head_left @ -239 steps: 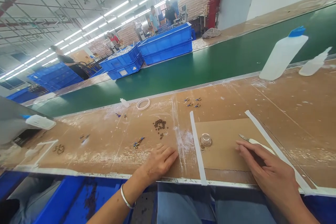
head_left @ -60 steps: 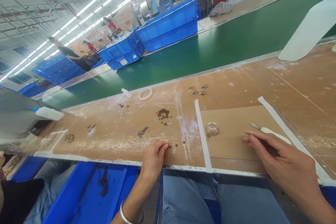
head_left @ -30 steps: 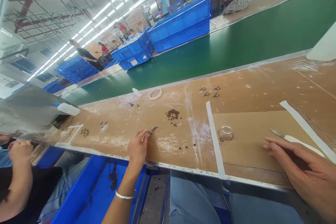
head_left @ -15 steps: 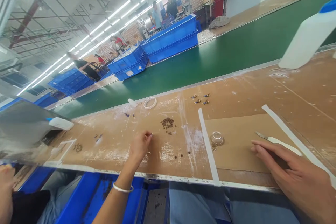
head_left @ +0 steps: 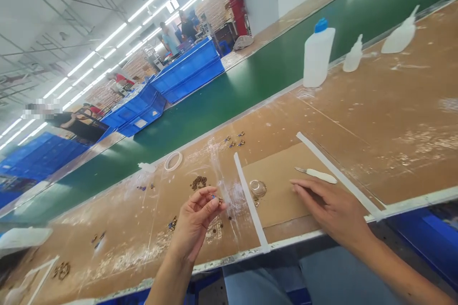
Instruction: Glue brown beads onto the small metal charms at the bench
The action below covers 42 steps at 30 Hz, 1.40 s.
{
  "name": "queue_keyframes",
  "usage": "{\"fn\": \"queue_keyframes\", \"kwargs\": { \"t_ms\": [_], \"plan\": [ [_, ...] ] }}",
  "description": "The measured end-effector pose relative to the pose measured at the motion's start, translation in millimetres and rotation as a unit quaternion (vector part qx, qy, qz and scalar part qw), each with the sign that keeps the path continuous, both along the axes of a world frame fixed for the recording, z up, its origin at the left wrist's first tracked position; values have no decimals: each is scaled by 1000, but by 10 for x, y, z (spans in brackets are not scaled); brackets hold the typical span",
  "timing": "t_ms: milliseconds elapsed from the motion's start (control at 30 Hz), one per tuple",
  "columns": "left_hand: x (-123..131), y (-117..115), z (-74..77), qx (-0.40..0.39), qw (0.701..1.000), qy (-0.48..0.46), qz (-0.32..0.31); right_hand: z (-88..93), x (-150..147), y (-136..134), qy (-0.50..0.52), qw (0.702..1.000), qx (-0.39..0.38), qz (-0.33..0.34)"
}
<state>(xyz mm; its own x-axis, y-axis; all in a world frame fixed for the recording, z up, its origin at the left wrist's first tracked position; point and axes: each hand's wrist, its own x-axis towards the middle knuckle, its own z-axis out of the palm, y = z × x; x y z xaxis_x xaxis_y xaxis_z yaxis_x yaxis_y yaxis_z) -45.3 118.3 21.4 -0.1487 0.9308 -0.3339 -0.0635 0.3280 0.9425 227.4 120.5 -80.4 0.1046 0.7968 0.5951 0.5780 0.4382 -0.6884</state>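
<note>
My left hand (head_left: 195,224) is raised over the board, thumb and fingertips pinching a small blue-and-gold metal piece (head_left: 215,198). Behind it lies a pile of small brown discs (head_left: 199,182), and more blue-and-gold pieces (head_left: 172,223) are beside the wrist. My right hand (head_left: 332,214) rests on the cardboard sheet (head_left: 279,209), fingers stretched out with nothing visible in them. Just beyond its fingers is a white-handled knife (head_left: 320,176) with a metal blade. A small clear cup (head_left: 257,188) sits at the sheet's left, small gold bits (head_left: 256,202) beside it.
Several blue-and-gold pieces (head_left: 232,144) lie in a group farther back. A white tape roll (head_left: 173,161) is near the green conveyor belt (head_left: 265,71). White bottles (head_left: 318,59) stand at back right. Blue crates (head_left: 189,74) line the far side, with people beyond.
My left hand has lifted and turned, now showing a blue-and-gold piece in its pinch. The view has swung right, bringing more bottles in. The right hand stays by the knife.
</note>
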Motion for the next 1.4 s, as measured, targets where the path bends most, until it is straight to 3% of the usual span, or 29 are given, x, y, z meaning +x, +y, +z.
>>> {"fn": "queue_keyframes", "kwargs": {
  "t_ms": [200, 367, 733, 867, 1033, 1133, 1400],
  "plan": [
    [213, 129, -9, -6, 999, 41, -5, 65, 8, 22, -4, 1000, 31, -4],
    [351, 171, -50, 35, 995, 96, -19, 79, 10, 20, 23, 999, 37, 7],
    [457, 226, -86, 98, 954, 262, -105, 77, 18, 32, 54, 998, 27, 22],
    [493, 235, -88, 155, 912, 354, -136, 62, 17, 32, 56, 998, 27, 26],
    [554, 257, -84, 248, 813, 487, -202, 72, 20, 30, 54, 998, 24, 25],
    [587, 279, -97, 284, 769, 525, -231, 82, 23, 29, 51, 998, 22, 25],
    [600, 323, -138, 325, 700, 577, -269, 53, 19, 35, 60, 997, 32, 30]
  ]
}}
